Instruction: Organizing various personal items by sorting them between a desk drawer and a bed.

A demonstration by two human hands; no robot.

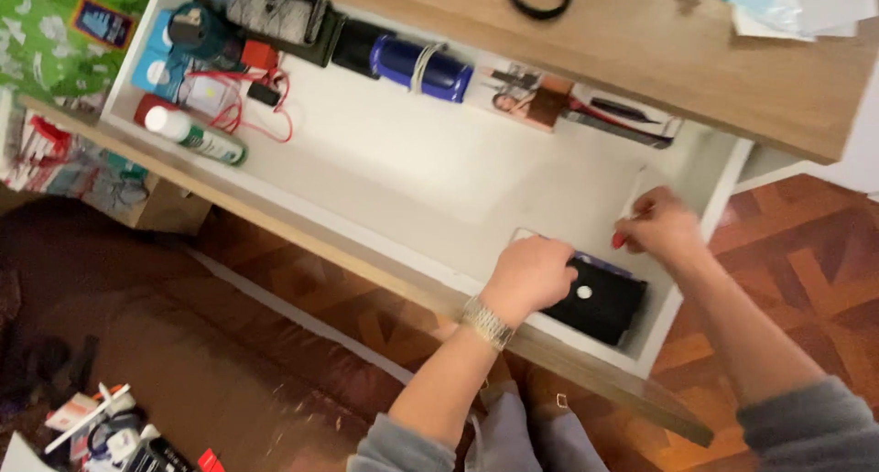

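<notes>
Head view looks down into an open white drawer (394,174) under a wooden table (678,60). The left hand (529,275) rests curled on a black pouch (600,300) with a small white dot, lying in the drawer's near right corner; the fingers seem to press or grip its left end, though the grasp itself is hidden beneath the hand. The right hand (661,227) hovers just beside the pouch's far edge, fingers pinched together near a thin pale card or sheet (638,195); whether it actually holds that sheet I cannot tell.

Along the far left of the drawer lie a blue cylinder (423,67), a white bottle with a green label (194,135), red cords (252,101) and other small items, well apart from both hands.

Judging by the pose, the step in hand is settling or taking hold of the pouch in the corner. Any next move would call for a firm grip on its soft body and care with the drawer's right wall close by.
</notes>
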